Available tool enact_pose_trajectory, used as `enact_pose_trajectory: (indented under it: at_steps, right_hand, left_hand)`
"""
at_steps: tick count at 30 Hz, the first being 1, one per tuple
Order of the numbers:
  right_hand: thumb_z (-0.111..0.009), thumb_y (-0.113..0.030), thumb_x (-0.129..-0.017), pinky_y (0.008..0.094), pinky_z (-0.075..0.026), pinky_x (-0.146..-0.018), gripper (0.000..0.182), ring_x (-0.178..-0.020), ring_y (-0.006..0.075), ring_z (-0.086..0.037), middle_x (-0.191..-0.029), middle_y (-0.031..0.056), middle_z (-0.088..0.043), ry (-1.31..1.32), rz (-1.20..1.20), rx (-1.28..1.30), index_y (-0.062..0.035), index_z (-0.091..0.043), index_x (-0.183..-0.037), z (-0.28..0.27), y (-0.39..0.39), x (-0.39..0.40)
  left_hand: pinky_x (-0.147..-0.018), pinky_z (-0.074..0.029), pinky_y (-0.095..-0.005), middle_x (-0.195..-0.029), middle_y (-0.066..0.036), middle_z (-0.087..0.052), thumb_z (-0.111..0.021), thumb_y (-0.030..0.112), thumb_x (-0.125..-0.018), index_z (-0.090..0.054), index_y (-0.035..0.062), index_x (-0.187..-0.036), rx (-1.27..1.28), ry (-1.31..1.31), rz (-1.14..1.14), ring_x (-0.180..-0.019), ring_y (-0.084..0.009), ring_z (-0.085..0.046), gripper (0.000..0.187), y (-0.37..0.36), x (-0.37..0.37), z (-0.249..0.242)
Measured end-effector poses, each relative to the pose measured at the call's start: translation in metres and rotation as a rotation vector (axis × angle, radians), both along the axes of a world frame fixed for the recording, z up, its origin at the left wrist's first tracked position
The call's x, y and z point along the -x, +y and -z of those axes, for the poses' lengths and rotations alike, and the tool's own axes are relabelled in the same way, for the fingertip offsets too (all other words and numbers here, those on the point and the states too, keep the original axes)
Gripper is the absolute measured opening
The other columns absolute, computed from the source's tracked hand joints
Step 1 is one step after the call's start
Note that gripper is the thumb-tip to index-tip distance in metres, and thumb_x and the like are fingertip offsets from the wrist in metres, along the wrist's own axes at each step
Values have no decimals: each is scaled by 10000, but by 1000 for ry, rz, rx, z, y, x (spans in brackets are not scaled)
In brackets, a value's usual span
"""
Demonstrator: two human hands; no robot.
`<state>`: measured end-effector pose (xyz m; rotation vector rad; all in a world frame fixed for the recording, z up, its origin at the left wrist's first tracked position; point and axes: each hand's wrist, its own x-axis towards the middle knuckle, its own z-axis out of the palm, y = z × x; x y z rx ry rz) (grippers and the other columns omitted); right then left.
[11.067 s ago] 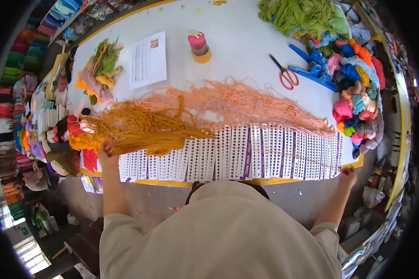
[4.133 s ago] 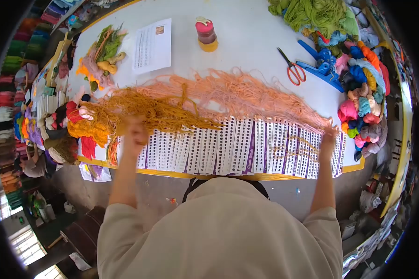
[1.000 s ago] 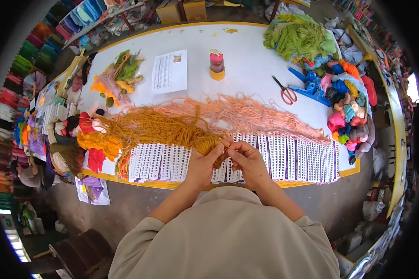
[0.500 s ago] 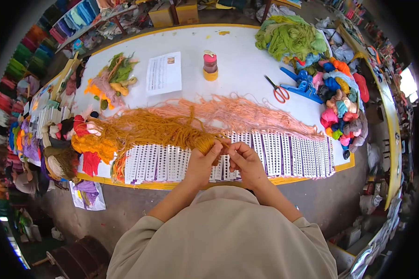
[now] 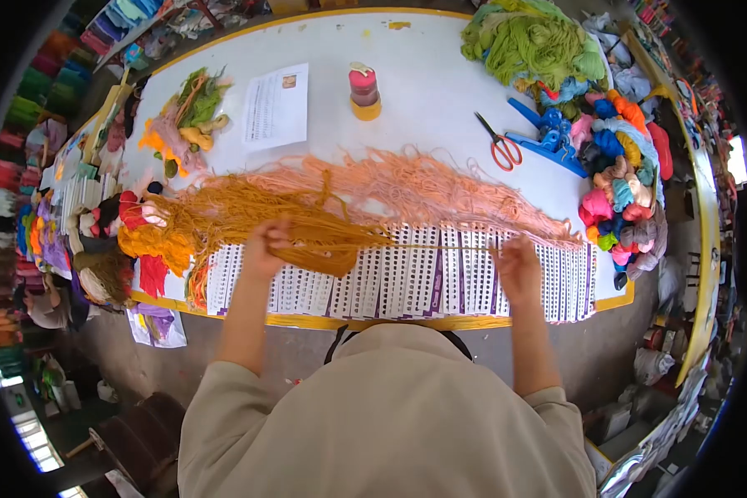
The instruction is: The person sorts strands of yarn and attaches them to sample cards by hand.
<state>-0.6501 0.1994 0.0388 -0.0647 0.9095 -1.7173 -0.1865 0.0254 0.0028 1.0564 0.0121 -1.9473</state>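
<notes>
A thick bundle of mustard-brown yarn point(image 5: 328, 242) lies across the left and middle of the table. My left hand point(image 5: 267, 247), somewhat blurred, is closed around the near part of this bundle. From the bundle's right end a thin yarn strand point(image 5: 440, 246) stretches straight across to my right hand point(image 5: 519, 270), whose fingers pinch its end. Beneath the strand is a row of white hole-punched cards point(image 5: 407, 278) with purple edges, laid side by side along the near edge. Pink yarn point(image 5: 465, 195) spreads behind them.
Scissors point(image 5: 500, 143) with orange handles lie beside a blue tool point(image 5: 548, 137). A yarn cone point(image 5: 363, 91) stands near a printed sheet point(image 5: 275, 106). Green yarn point(image 5: 527, 46) and multicoloured skeins point(image 5: 622, 178) are heaped at right; orange yarn point(image 5: 162, 245) lies at left.
My hands were together at the bundle's right end. They have moved apart, the left leftward along the bundle and the right rightward, with a strand drawn straight between.
</notes>
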Motion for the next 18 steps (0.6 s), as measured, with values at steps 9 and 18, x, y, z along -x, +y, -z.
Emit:
enact_pose_trajectory:
  at_steps: [9, 18]
  right_hand:
    - [-430, -117, -861, 243, -301, -391, 152, -457, 96, -417, -551, -6, -384, 508, 841, -807, -29, -546, -817, 50, 121, 317]
    - [-578, -173, -911, 285, -442, -505, 106, -596, 89, -556, -663, 21, -583, 988, -584, -284, -110, -592, -995, 180, -49, 30]
  left_hand:
    - [-368, -260, -179, -614, 32, -441, -441, 143, -906, -534, 113, -826, 72, -423, -538, -445, -39, -335, 127, -30, -138, -1]
    - [-385, -336, -142, -889, -49, -678, -623, 140, -858, -660, 59, -980, -158, -274, 522, -524, -35, -513, 151, 18, 168, 102]
